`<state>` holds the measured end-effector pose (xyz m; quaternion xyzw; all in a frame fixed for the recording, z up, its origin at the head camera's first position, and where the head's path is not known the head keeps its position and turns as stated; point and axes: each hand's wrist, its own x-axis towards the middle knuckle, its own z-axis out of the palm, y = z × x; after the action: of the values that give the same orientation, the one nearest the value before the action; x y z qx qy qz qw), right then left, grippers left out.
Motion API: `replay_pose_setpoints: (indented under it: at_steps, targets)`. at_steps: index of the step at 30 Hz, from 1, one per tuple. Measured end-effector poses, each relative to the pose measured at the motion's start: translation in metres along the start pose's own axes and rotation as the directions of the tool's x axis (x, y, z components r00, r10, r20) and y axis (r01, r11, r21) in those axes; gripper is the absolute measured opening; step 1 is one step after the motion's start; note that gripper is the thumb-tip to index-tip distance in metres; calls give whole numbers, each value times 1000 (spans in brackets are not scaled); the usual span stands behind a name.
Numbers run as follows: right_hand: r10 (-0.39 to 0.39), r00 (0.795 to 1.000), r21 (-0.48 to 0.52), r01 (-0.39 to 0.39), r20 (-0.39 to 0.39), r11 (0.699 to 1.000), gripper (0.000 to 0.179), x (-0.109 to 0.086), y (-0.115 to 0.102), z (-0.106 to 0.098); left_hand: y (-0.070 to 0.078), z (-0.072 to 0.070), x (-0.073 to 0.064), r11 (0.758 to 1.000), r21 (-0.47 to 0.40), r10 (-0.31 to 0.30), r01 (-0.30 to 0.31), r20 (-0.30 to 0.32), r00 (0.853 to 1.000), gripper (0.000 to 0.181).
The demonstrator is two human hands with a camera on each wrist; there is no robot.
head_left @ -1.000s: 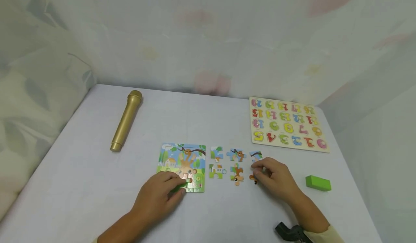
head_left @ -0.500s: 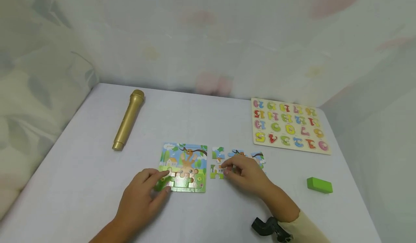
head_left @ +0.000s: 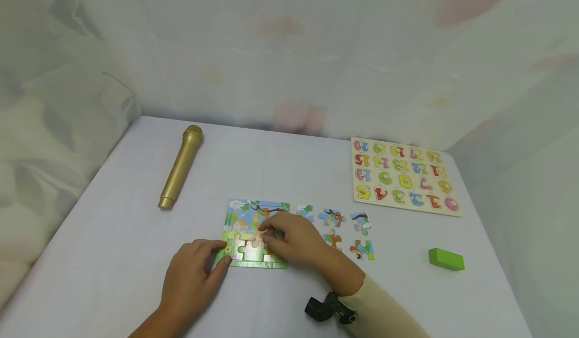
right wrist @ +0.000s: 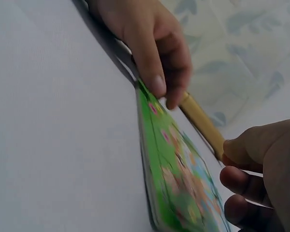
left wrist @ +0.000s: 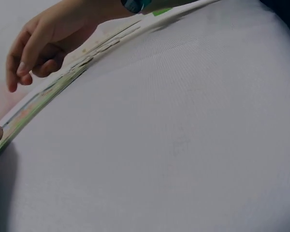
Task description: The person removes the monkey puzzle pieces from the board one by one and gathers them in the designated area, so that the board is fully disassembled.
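Note:
In the head view a jigsaw puzzle board [head_left: 251, 264] with a cartoon picture lies in the middle of the table, its lower row filled with pieces. My left hand [head_left: 192, 272] touches its left edge with thumb and index finger; in the right wrist view that thumb [right wrist: 156, 86] is at the board's corner. My right hand [head_left: 294, 237] hovers over the board's right side, fingers bent and a gap between thumb and index finger. No piece shows there in the left wrist view of the right hand [left wrist: 46, 50]. Several loose jigsaw pieces [head_left: 333, 218] lie to the right, partly hidden by it.
A gold microphone [head_left: 181, 168] lies at the back left. At the back right is a number puzzle board [head_left: 404, 177], and a green block [head_left: 446, 259] sits nearer on the right. A black wrist mount [head_left: 332, 309] is on my right wrist. Patterned cloth walls [head_left: 289, 51] surround the table.
My right hand has moved left, from the loose pieces at the right to over the puzzle board. My left hand has drawn back from the board's lower middle to its left edge.

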<state>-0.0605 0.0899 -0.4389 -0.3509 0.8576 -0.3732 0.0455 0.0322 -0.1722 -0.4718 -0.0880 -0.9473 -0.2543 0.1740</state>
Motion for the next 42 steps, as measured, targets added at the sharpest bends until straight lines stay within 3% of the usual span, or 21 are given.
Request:
replay_pose_setpoints:
  at_steps: [5, 10, 21, 33, 42]
  targets:
    - [10, 999, -70, -8, 33, 998, 23, 16, -16, 20, 0, 2, 1, 1000, -3, -10, 10, -12, 1000, 40]
    - [72, 993, -193, -53, 97, 980, 31, 26, -29, 34, -1, 2, 1, 1000, -11, -19, 19, -19, 1000, 43]
    - [103, 984, -324, -52, 143, 945, 43, 30, -34, 39, -5, 3, 3, 999, -22, 29, -30, -53, 998, 52]
    - [89, 981, -300, -35, 171, 953, 50, 30, -32, 39, -5, 6, 2, 999, -27, 35, -36, -54, 998, 53]
    - [135, 972, -244, -87, 190, 966, 50, 31, -31, 37, -5, 6, 3, 999, -30, 18, -20, -62, 998, 49]
